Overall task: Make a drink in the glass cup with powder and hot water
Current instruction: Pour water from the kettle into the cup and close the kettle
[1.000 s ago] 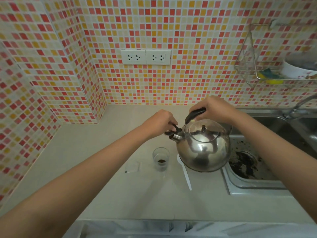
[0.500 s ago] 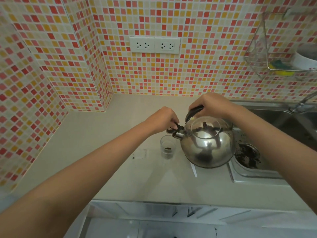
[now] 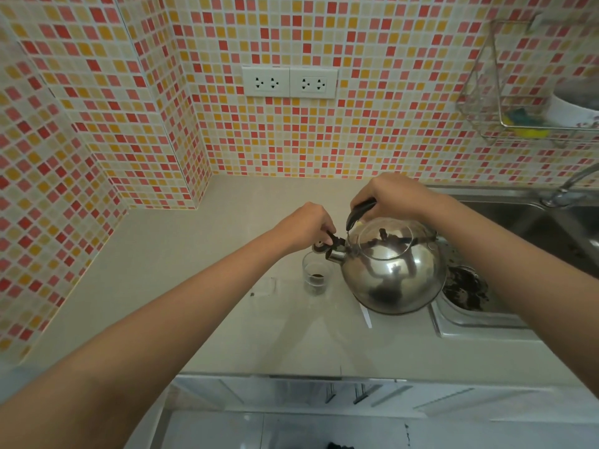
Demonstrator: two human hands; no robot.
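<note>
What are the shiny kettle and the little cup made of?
The kettle looks like polished metal, likely stainless steel: it mirrors the room. Its handle seems black plastic. The glass cup looks like clear glass, since dark powder shows through.

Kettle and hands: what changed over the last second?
Little: the camera view shifted, and the kettle sits slightly closer to the glass cup. The left hand still pinches the spout cap; the right hand still grips the handle. No water poured; powder still dry.
</note>
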